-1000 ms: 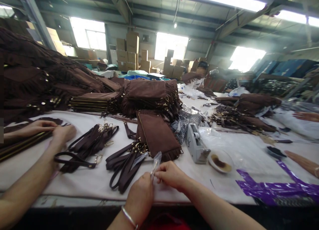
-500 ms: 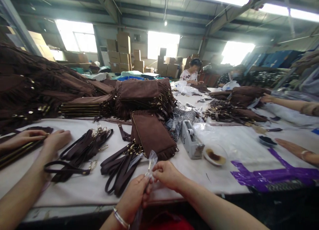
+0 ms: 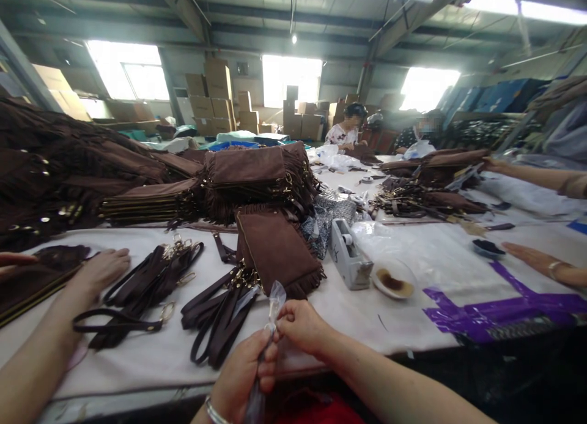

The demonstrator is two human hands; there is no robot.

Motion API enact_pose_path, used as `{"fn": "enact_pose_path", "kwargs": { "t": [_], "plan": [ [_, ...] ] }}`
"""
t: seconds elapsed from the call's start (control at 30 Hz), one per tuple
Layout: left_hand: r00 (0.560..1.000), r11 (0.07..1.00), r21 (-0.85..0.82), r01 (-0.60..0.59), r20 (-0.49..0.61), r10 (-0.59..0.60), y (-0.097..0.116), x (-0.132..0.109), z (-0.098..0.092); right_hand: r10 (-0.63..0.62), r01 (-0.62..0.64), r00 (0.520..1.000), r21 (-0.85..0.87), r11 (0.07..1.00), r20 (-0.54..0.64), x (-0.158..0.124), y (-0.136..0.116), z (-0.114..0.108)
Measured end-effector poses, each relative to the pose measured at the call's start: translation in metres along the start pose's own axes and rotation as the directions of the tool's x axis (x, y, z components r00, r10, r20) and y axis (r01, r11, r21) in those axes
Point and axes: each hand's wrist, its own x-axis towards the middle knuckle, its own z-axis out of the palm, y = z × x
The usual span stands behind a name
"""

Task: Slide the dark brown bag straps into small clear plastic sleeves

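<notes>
My left hand [image 3: 247,366] is wrapped round a dark strap in a clear plastic sleeve [image 3: 276,294], held upright at the table's front edge. A metal clasp shows through the plastic near the top. My right hand [image 3: 300,325] pinches the sleeve just beside the left fingertips; my fingers partly hide the grip. Just beyond them lies a bundle of brown wrist straps [image 3: 224,329] with gold clasps. Behind that bundle, a brown fringed pouch [image 3: 277,246] lies flat with its zipper along one side.
A grey tape dispenser [image 3: 351,259] and a stained white dish [image 3: 393,281] stand right of the pouch. More straps [image 3: 147,277] lie left, beside a co-worker's hand [image 3: 105,270]. Fringed pouches [image 3: 247,167] are stacked behind. Purple tape [image 3: 495,317] and another person's hand [image 3: 527,259] are right.
My hands keep nearly the same hold on the sleeved strap. At left, the co-worker's hands have moved apart and the pouch there lies flatter. The view has shifted slightly.
</notes>
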Motion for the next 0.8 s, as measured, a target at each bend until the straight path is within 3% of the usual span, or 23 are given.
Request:
{"fn": "enact_pose_path", "kwargs": {
  "t": [0.1,0.2,0.33,0.47,0.63,0.73,0.8],
  "plan": [
    [0.993,0.975,-0.190,0.119,0.026,-0.116,-0.002,0.001,0.001,-0.021,0.021,1.000,0.046,0.999,0.006,0.002,0.002,0.003],
    [0.988,0.961,-0.229,0.156,0.037,-0.152,-0.005,0.000,0.006,-0.035,0.034,0.999,0.095,0.995,0.005,0.004,0.001,0.006],
    [1.000,1.000,0.000,-0.010,-0.011,0.010,-0.011,-0.003,0.015,-0.024,0.023,1.000,0.128,0.992,0.009,0.004,-0.002,0.008],
    [0.975,0.955,0.246,-0.167,-0.104,0.197,-0.016,-0.003,0.019,0.057,-0.055,0.998,0.131,0.990,-0.013,-0.005,0.002,0.009],
    [0.937,0.854,0.466,-0.234,-0.126,0.325,-0.022,-0.006,0.026,0.088,-0.178,0.967,0.389,0.904,0.237,-0.024,0.008,0.008],
    [0.924,0.750,0.592,-0.295,-0.022,0.381,-0.020,-0.011,0.026,0.117,-0.175,0.982,0.478,0.861,0.147,-0.028,0.009,0.004],
    [0.919,0.756,0.572,-0.318,-0.011,0.395,-0.016,-0.011,0.019,0.105,-0.139,0.990,0.547,0.825,0.092,-0.028,0.009,0.000]
  ]
}}
